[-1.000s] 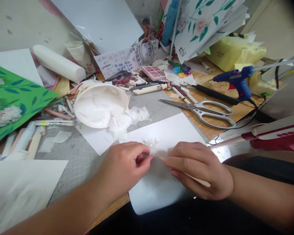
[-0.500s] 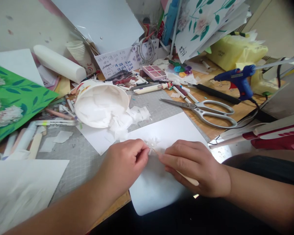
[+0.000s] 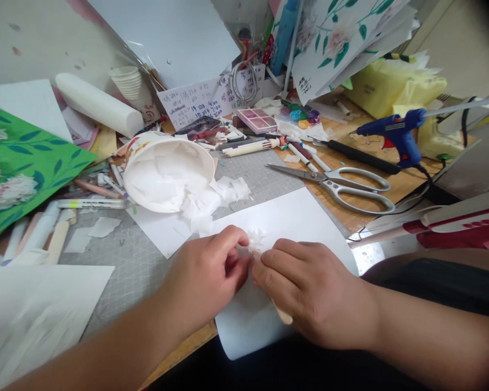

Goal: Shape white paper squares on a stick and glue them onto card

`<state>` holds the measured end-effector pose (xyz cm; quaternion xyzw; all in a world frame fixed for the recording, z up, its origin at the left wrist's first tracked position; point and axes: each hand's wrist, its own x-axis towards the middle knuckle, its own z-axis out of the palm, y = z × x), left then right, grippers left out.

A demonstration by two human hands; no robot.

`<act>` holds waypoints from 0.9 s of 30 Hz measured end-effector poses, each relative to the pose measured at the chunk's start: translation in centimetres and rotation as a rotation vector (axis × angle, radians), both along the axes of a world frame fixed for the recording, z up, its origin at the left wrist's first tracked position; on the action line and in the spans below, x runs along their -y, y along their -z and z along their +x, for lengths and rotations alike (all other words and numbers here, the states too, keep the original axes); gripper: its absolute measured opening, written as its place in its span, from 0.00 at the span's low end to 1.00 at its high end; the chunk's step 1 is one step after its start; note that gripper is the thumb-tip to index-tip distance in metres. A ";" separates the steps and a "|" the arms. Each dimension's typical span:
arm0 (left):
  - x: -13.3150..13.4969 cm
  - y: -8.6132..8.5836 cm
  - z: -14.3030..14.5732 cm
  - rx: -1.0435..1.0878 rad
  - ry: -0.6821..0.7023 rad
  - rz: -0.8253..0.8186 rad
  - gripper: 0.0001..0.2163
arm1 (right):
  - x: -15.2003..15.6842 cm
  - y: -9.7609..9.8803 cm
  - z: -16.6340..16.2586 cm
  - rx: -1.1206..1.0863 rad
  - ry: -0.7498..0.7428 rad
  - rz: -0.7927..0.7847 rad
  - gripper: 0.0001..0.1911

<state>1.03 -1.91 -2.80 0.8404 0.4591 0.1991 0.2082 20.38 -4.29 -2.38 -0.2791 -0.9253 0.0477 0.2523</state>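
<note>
A white sheet of paper (image 3: 305, 217) lies before me, and a small crumpled cluster of white paper pieces (image 3: 257, 237) rests on it. My left hand (image 3: 212, 271) is at the cluster's left side, fingers curled in toward the thumb; whatever they may pinch is too small to make out. From the right, my right hand (image 3: 309, 288) closes around a pale wooden stick (image 3: 283, 314). Its rounded end sticks out below the palm, while the other end is hidden by the fingers near the cluster. The fingertips of both hands nearly meet.
A tipped paper tub (image 3: 167, 179) spills white paper squares (image 3: 212, 201) onto the grey cutting mat (image 3: 122, 282). Scissors (image 3: 350, 187) lie at the right, below a blue glue gun (image 3: 399, 133). Markers (image 3: 248, 147) clutter the back; a green flower picture (image 3: 36, 163) lies left.
My right hand has shifted left, closer to the left hand, and the wooden stick has swung to a steeper angle. My left forefinger has lifted slightly from the thumb.
</note>
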 end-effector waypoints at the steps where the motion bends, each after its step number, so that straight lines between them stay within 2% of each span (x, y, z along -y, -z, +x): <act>1: 0.0 0.1 0.0 0.005 0.016 0.008 0.05 | 0.0 0.0 -0.1 -0.002 0.000 0.006 0.15; 8: -0.4 0.3 -0.3 -0.029 0.170 0.073 0.18 | 0.2 0.4 0.0 0.004 -0.002 -0.006 0.15; 12: -0.5 0.3 -0.3 -0.031 0.189 0.072 0.12 | 0.2 0.7 0.3 0.001 0.001 0.012 0.16; 15: -0.5 0.3 -0.3 -0.038 0.171 0.090 0.09 | 0.1 1.3 0.8 -0.017 0.013 0.052 0.12; 19: -0.5 0.2 -0.3 -0.038 0.172 0.084 0.07 | 0.0 1.5 2.1 -0.168 0.004 0.166 0.06; 22: -0.4 0.2 -0.3 -0.029 0.148 0.085 0.06 | -0.5 0.6 3.1 -0.337 -0.020 0.052 0.07; 25: -0.3 0.1 -0.2 -0.046 0.148 0.078 0.06 | -1.9 -0.8 3.6 -0.460 0.045 -0.153 0.09; 27: -0.3 0.0 -0.1 -0.062 0.159 0.062 0.07 | -3.4 -1.6 3.3 -0.501 0.093 -0.211 0.11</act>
